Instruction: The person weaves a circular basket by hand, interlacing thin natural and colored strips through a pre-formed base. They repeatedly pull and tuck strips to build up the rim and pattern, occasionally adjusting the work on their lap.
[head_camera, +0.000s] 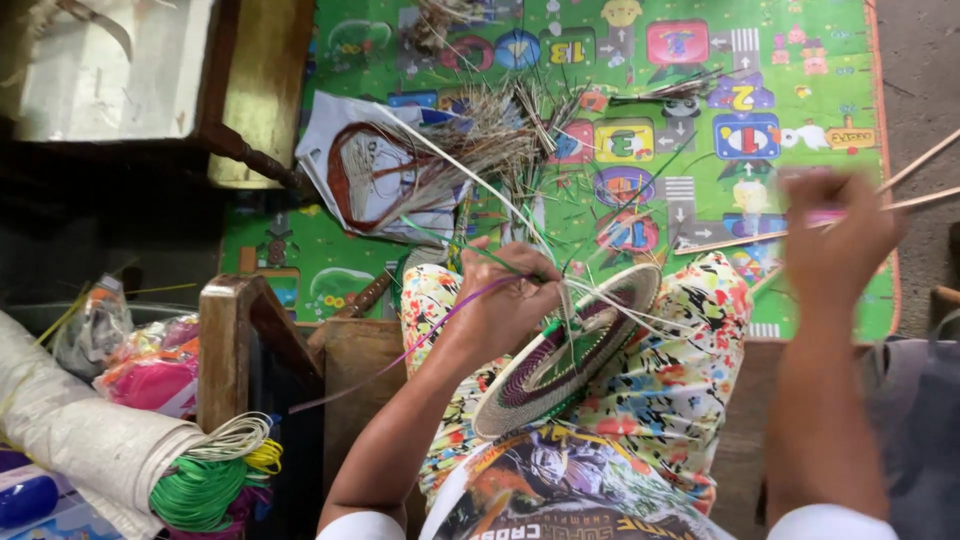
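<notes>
Underfoot, a green play mat (700, 60) printed with coloured road signs and cartoon figures, spread across most of the upper view. Left, a dark wooden table leg and frame (250, 120). Lower left, a pale rolled sheet (70, 430) lying diagonally, with coils of green, yellow and cream plastic strip (215, 475) just beside its end, and a pink bag (150, 380) behind. A wooden stool frame (235, 340) standing between those and the lap.

Across the lap, floral trousers (680, 370) in red, yellow and black on white. Resting tilted on the lap, a round coiled basket base (560, 355), woven in purple, green and natural bands with a pale outer rim. On the mat above, a white plastic bag (370, 165) holding a bundle of dried grass stalks (480, 130), ends fanning toward the right.

Left hand (505, 300) closed over the upper rim of the basket base, gripping it together with pale fibres and a green strand; a purple strip (400, 355) trailing from under the fingers down to the left. Right hand (835, 235) raised well apart to the right, blurred, fingers pinched closed on something small and pinkish, too blurred to identify; thin pale strands (640, 305) stretched between it and the basket rim.
</notes>
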